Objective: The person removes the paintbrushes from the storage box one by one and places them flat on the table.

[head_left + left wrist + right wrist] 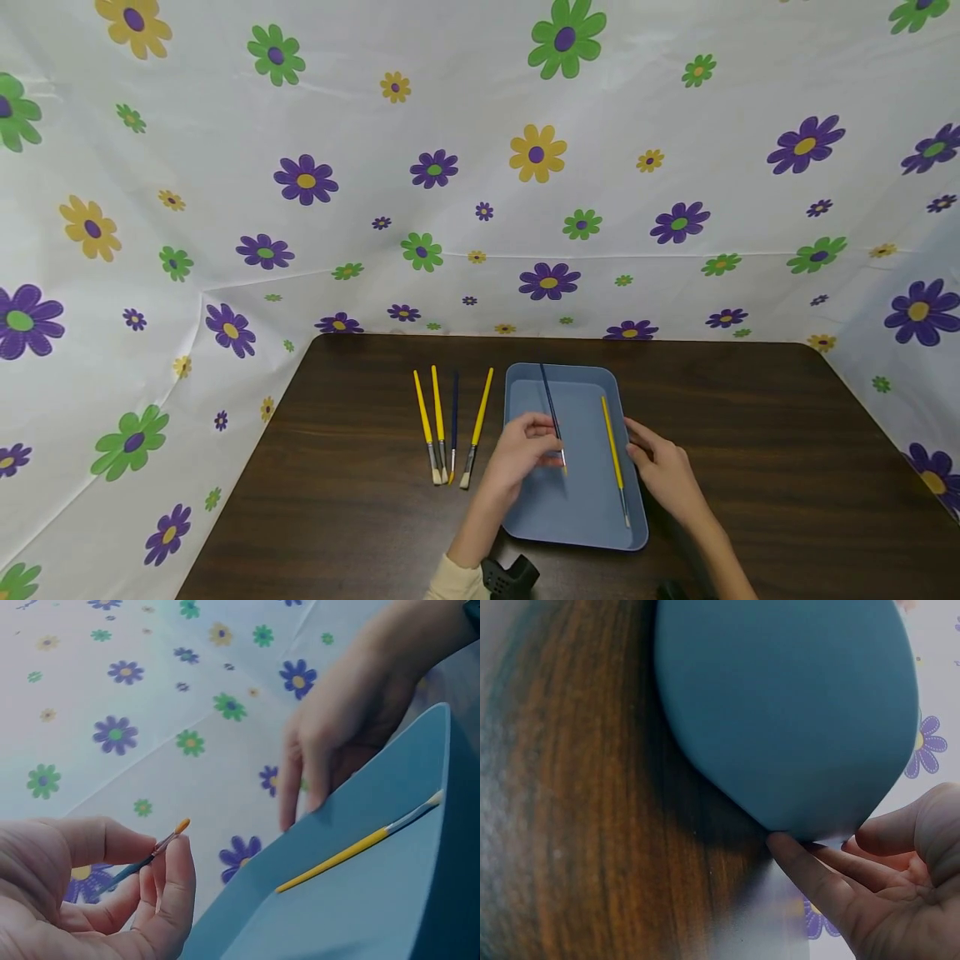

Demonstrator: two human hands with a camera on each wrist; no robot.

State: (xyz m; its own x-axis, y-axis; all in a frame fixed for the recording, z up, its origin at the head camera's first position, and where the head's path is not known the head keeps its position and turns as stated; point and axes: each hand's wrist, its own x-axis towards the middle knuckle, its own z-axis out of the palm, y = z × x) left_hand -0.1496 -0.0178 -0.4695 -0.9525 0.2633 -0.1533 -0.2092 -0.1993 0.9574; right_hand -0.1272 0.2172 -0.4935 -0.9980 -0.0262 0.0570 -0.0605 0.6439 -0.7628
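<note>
My left hand (pixel 521 450) pinches a dark blue paintbrush (pixel 550 396) near its bristle end, over the left part of the blue-grey tray (pixel 577 517). In the left wrist view its orange tip (pixel 182 826) pokes out past the thumb and finger. The brush's handle points toward the tray's far side. A yellow paintbrush (pixel 611 437) lies lengthwise along the right of the tray, bristles toward me. On the tray's right edge, my right hand (pixel 667 475) holds the rim; in the right wrist view thumb and fingers (pixel 810 877) meet the tray at its edge.
Left of the tray, three yellow-handled paintbrushes (pixel 480 417) and a dark blue one (pixel 454 408) lie on the brown table (pixel 360 500), bristles toward me. A flowered white cloth (pixel 450 208) hangs behind the table and at its sides.
</note>
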